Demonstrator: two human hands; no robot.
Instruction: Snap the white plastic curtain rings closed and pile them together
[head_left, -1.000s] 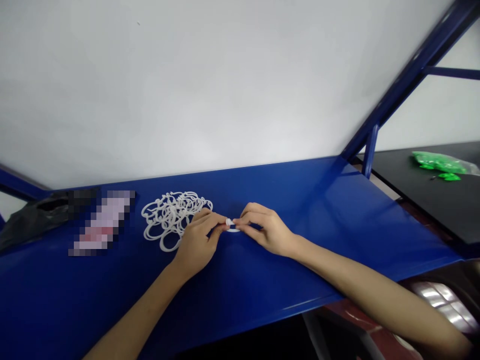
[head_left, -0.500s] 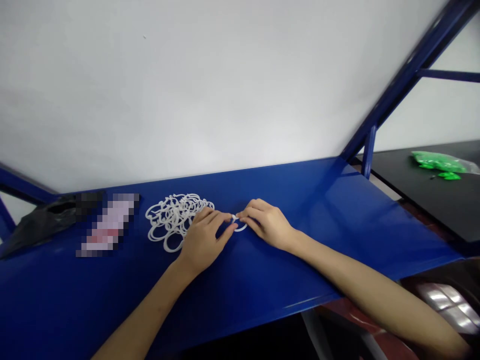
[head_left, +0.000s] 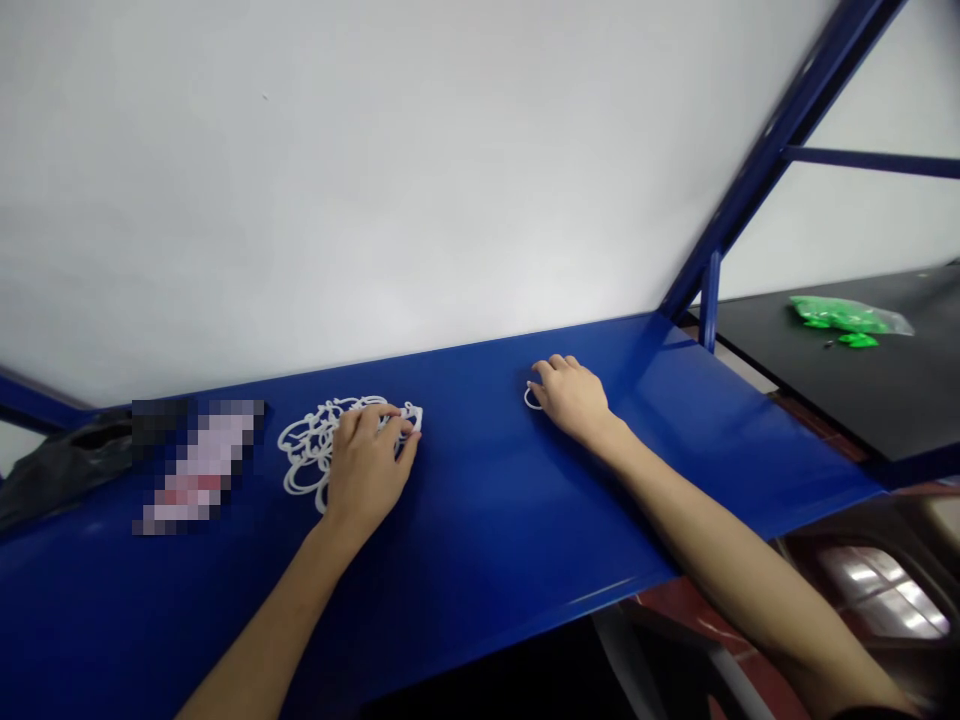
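A heap of white plastic rings (head_left: pixel 309 445) lies on the blue shelf (head_left: pixel 487 500), left of centre. My left hand (head_left: pixel 367 465) rests on the right side of that heap, fingers curled over the rings. My right hand (head_left: pixel 574 398) is farther right and back on the shelf, fingertips bent down onto a single white ring (head_left: pixel 533 399) that lies flat there. Most of that ring is hidden under the fingers.
A blurred pink and white patch (head_left: pixel 199 460) and a black bag (head_left: pixel 56 470) sit at the shelf's left end. A blue frame post (head_left: pixel 757 170) rises at the right. Beyond it a black table (head_left: pixel 862 390) carries a bag of green parts (head_left: pixel 844 318). A white wall stands behind.
My hands have come apart. The right hand carried the single ring right and back along the shelf. The left hand moved left onto the heap of rings.
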